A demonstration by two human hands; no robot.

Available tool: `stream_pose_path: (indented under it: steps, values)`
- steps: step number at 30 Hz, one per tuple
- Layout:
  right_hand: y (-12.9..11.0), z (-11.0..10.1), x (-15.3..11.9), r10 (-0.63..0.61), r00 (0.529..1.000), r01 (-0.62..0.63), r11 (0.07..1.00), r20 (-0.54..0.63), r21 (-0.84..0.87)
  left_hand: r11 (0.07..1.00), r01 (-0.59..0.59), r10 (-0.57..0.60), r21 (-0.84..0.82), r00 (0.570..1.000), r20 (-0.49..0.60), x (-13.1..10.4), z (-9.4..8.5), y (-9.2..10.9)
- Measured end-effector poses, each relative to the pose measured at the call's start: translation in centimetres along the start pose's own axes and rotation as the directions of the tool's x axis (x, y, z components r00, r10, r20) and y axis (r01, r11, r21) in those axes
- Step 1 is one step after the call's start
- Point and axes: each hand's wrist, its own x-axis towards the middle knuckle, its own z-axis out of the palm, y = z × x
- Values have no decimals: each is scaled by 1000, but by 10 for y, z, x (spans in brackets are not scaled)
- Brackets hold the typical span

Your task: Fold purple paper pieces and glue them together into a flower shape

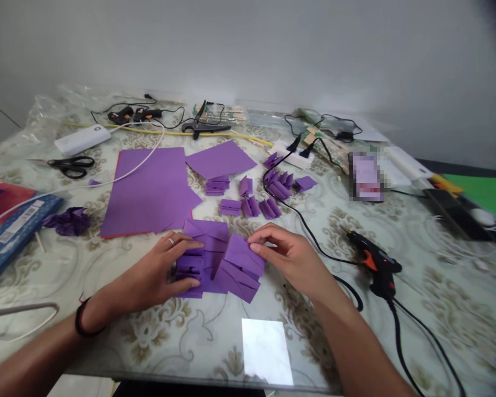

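A cluster of folded purple paper pieces (225,264) lies on the table in front of me. My left hand (159,273), with a ring on one finger, presses down on the left side of the cluster, fingers curled around a folded piece. At the right, my right hand (287,255) pinches the upper edge of another folded piece between thumb and fingers. Behind the cluster lie flat purple paper sheets (152,190) and several small accordion-folded purple pieces (252,201).
A black and orange glue gun (374,264) rests to the right, its cord trailing off. Scissors (72,165), a white power bank (82,139), a power strip (291,155), a phone (366,176), crumpled purple paper (68,220) and more glue guns (134,114) surround the work area.
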Motion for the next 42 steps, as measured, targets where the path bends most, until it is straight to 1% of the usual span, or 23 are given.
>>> stream_pose_path:
  steps: [6,10,13,15,18,20,22,24,26,29,31,34,36,39,42]
  values:
    - [2,1,1,11,1000,-11,1000,-12,-4,997,-68,68,-25,997,-30,2,1,-4]
    - [0,0,0,17,999,-17,1000,-31,-1,995,-92,90,-28,995,-50,2,2,-8]
    - [0,-2,-1,40,999,-38,998,-30,54,995,-101,101,8,993,-61,2,2,-8]
    - [3,-2,-1,66,996,-58,990,-57,131,993,-106,108,45,993,-53,2,1,-8]
    - [13,5,2,143,980,-109,967,-138,229,988,-130,131,79,991,-16,4,-1,-7]
    - [19,14,6,174,968,-134,967,-179,217,985,-153,154,84,988,-6,4,-3,-5]
    - [22,26,9,158,968,-126,977,-193,171,983,-164,165,86,986,-8,4,-3,-4]
    - [21,35,11,124,975,-103,987,-182,120,983,-163,164,86,987,-2,4,-4,-3]
    - [16,39,11,89,982,-78,995,-166,68,984,-158,157,77,987,17,3,-4,-2]
    - [11,38,7,25,991,-31,999,-132,-42,989,-147,146,28,989,10,2,-5,0]
    - [10,36,5,16,994,-23,998,-107,-65,992,-127,127,-9,992,-15,2,-6,1]
    - [12,34,4,117,992,-114,992,-55,54,994,-97,95,-50,995,-42,2,-7,2]
    - [13,33,4,183,983,-180,973,-10,141,994,-83,80,-71,996,-38,1,-8,1]
    - [12,33,4,237,971,-238,950,30,201,992,-74,74,-104,997,-2,0,-7,-2]
    - [11,32,4,260,965,-260,939,28,227,989,-81,83,-124,996,18,0,-7,-3]
